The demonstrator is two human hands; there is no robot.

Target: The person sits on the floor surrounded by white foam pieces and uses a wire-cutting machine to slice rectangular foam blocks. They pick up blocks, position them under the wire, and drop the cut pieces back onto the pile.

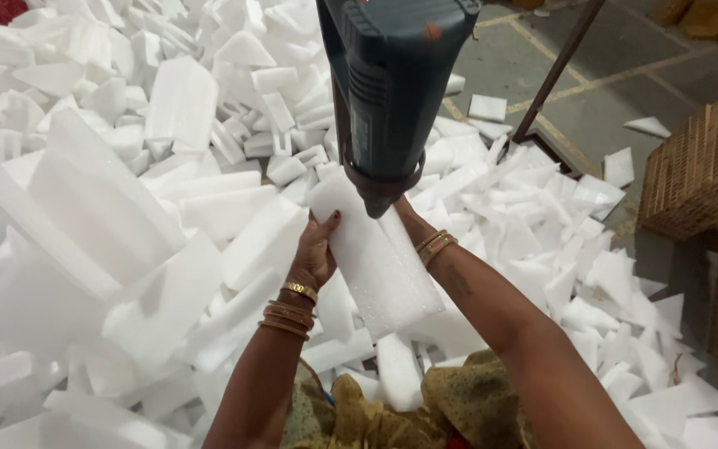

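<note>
At nine o'clock a deep heap of white foam offcuts (101, 249) covers the floor, slabs and wedges lying every way. Toward the centre, the left hand (316, 254) reaches up from six o'clock, wrist ringed with gold bangles (288, 312), palm against the left edge of a long white foam block (376, 262); its grip is wrapped on that edge, thumb showing on the near face. The block lies tilted, its upper end at twelve o'clock directly under the nose of a blue-grey power tool (392, 91) that hangs down into view, and its lower end toward five o'clock. Just right of the tool, the right hand (405, 214) is mostly hidden behind the tool's nose; only the wrist with its bangles shows, so I cannot tell whether that grip is closed on the block. The right forearm runs down to four o'clock over an olive patterned garment (392, 411). To work the block well, I judge both hands should brace it squarely beneath the tool tip, fingers clear of the nose. At three o'clock stand stacked brown corrugated pieces (704, 166) and a dark metal leg (554, 75) on bare grey floor (625, 66)
</note>
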